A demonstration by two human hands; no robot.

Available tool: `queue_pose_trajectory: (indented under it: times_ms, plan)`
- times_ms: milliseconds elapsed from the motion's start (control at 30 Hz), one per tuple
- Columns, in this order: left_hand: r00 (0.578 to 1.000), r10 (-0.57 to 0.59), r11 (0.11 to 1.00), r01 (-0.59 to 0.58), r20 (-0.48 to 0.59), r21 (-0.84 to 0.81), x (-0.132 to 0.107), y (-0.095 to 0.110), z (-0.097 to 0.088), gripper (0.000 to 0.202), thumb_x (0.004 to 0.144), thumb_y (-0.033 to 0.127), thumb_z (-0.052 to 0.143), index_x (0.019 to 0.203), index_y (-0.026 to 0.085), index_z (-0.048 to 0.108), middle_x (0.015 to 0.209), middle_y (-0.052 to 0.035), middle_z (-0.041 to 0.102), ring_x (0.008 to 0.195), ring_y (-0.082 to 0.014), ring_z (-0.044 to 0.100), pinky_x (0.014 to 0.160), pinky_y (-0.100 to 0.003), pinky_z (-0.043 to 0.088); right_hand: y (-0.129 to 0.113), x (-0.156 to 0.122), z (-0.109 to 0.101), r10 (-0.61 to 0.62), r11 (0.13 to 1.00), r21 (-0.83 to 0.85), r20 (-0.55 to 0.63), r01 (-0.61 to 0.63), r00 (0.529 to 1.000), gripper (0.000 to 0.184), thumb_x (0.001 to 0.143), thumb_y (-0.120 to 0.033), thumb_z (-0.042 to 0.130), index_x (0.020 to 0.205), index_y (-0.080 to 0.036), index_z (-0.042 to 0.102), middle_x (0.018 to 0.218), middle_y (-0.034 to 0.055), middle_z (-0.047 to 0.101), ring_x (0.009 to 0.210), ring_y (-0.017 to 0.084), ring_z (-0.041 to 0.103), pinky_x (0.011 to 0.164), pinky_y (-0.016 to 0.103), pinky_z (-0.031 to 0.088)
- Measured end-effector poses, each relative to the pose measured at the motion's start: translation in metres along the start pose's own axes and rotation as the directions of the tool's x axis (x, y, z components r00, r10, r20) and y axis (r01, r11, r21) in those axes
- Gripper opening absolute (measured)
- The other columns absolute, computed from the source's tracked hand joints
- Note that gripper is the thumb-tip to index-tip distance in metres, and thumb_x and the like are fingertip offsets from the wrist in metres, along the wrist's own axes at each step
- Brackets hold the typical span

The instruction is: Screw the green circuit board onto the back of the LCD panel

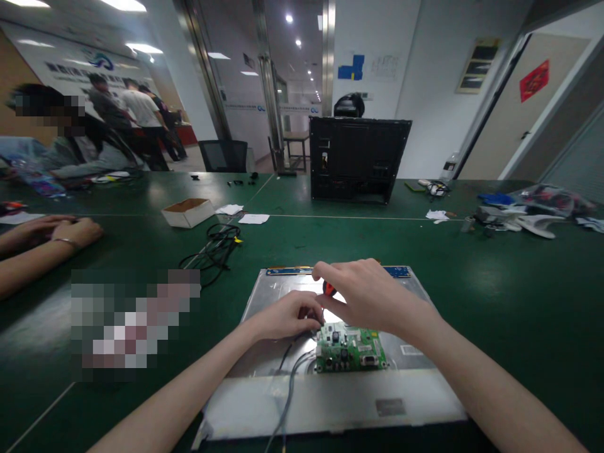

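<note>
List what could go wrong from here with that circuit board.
The red-and-black tool in the right hand might slip and scratch the circuit board. It might also nick the left hand, close beside it. The loose cables trail across the panel, so they could get snagged.

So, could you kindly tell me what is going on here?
A person's right hand holds a partly hidden red-and-black tool above a flat silver metal panel on a green table. Their left hand, fingers curled, is by the far-left corner of a green rectangular circuit board lying on the panel; whether it grips anything is unclear.
</note>
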State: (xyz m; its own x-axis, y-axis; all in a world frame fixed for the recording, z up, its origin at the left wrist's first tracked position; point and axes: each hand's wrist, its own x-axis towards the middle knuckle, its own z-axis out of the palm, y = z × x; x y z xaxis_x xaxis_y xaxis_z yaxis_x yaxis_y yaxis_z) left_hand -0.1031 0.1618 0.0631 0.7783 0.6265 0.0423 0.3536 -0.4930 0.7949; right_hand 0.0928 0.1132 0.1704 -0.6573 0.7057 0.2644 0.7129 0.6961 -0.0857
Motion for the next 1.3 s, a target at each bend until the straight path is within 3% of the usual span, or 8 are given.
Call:
queue_pose_trajectory:
  times_ms: [467, 833, 1067, 1300]
  plan:
    - [1.000, -0.001, 1.000, 0.001, -0.013, 0.009, 0.001, 0.005, 0.000, 0.005, 0.073, 0.010, 0.067, 0.073, 0.015, 0.065, 0.076, 0.0002, 0.064, 0.071, -0.0146, 0.058, 0.065, -0.023, 0.046, -0.002, -0.001, 0.000, -0.026, 1.000, -0.008, -0.014, 0.026, 1.000, 0.013, 0.090, -0.029, 0.051, 0.098, -0.018, 0.052, 0.082, 0.0005, 0.067, 0.061, 0.012, 0.054, 0.049, 0.026, 0.022]
    - [0.999, -0.032, 0.999, 0.032, 0.007, -0.003, 0.001, 0.002, -0.002, 0.005, 0.075, 0.015, 0.068, 0.080, 0.015, 0.067, 0.079, -0.0016, 0.067, 0.071, -0.0159, 0.059, 0.066, -0.025, 0.047, -0.002, 0.000, 0.001, 0.006, 0.998, -0.062, -0.011, -0.006, 1.000, 0.019, 0.092, -0.037, 0.050, 0.094, -0.019, 0.053, 0.075, 0.0010, 0.068, 0.058, 0.013, 0.055, 0.049, 0.027, 0.020]
    - [1.000, 0.010, 1.000, -0.010, 0.011, 0.012, 0.000, -0.007, -0.003, 0.005, 0.078, 0.020, 0.069, 0.077, 0.016, 0.067, 0.075, -0.0002, 0.065, 0.073, -0.0156, 0.058, 0.066, -0.024, 0.046, -0.002, -0.002, -0.001, -0.015, 0.999, 0.041, 0.028, 0.014, 0.999, 0.020, 0.087, -0.025, 0.050, 0.105, -0.018, 0.050, 0.094, 0.0044, 0.065, 0.068, 0.014, 0.056, 0.051, 0.026, 0.028]
    - [1.000, 0.008, 1.000, -0.008, 0.015, -0.010, 0.001, -0.006, -0.003, 0.002, 0.077, 0.018, 0.069, 0.078, 0.017, 0.069, 0.080, -0.0012, 0.067, 0.077, -0.0165, 0.060, 0.070, -0.025, 0.046, -0.002, -0.001, 0.001, 0.007, 0.999, 0.037, 0.018, -0.008, 1.000, 0.016, 0.089, -0.023, 0.047, 0.104, -0.018, 0.049, 0.091, 0.0037, 0.064, 0.065, 0.013, 0.054, 0.051, 0.026, 0.027]
